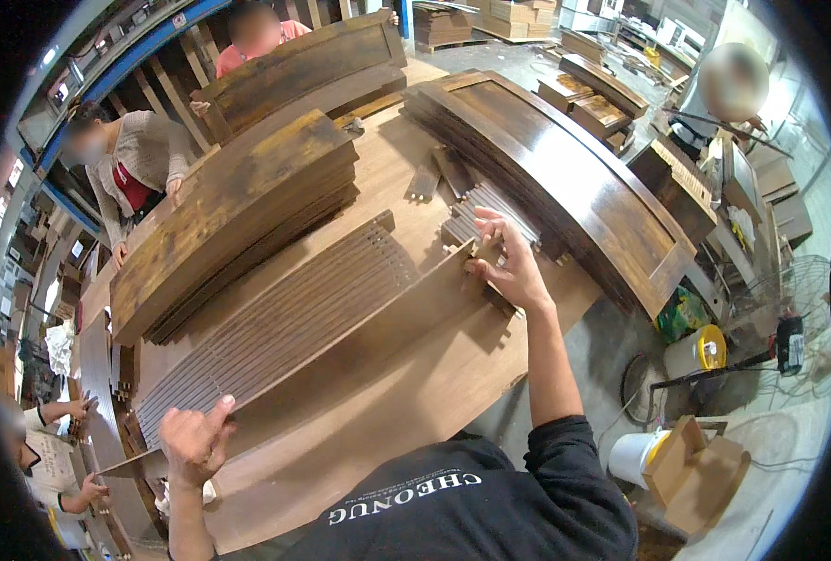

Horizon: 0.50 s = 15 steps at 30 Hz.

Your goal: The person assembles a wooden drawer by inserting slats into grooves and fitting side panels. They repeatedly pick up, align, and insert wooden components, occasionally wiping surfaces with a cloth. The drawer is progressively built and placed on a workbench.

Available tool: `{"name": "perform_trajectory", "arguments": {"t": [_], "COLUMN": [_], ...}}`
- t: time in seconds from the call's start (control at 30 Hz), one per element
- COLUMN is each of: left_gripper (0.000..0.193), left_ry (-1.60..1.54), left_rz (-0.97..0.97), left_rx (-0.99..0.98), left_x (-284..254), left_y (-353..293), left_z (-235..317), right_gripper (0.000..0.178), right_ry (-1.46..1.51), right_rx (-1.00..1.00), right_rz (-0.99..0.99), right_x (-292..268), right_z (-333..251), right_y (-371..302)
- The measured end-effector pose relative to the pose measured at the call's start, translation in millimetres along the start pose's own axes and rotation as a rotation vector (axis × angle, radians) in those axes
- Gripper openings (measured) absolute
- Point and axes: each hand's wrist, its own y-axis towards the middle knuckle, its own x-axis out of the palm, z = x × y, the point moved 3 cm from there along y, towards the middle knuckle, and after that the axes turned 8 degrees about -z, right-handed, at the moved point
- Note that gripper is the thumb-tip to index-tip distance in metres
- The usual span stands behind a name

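A long, thin wooden board (369, 323) is tilted up on its long edge in front of me, running from lower left to upper right. My left hand (196, 441) is closed at its lower left part, thumb along the top edge and fingers curled. At the far right end, my right hand (511, 266) has thumb and fingers bent around the board's corner. Behind the board lies a row of narrow brown wooden slats (275, 323), side by side. Past my right hand sit a bundle of grey-brown strips (495, 210) and short dark wooden pieces (451, 170).
Stacked brown panels (238, 210) stand across the worktable (378, 411); framed panels (565, 168) lie piled at right. Co-workers are at the far and left sides, one holding a framed panel (308, 75). Buckets (696, 351), an open carton (696, 472) and a fan (789, 290) stand right.
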Motion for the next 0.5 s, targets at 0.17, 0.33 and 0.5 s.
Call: {"name": "perform_trajectory", "arguments": {"t": [0.17, 0.33, 0.5], "left_gripper": [0.040, 0.040, 0.040], "left_ry": [0.002, -0.013, -0.038], "left_rz": [0.000, -0.018, -0.012], "left_rx": [-0.034, -0.006, 0.013], "left_x": [9, 25, 29], "left_y": [14, 6, 7], "left_z": [-10, -15, -17], "right_gripper": [0.039, 0.037, 0.032], "right_ry": [-0.032, 0.079, 0.133], "right_rx": [0.014, 0.185, 0.097], "right_rz": [0.003, 0.237, 0.343], "right_x": [0, 15, 23], "right_z": [-5, 2, 6], "right_y": [1, 1, 5]}}
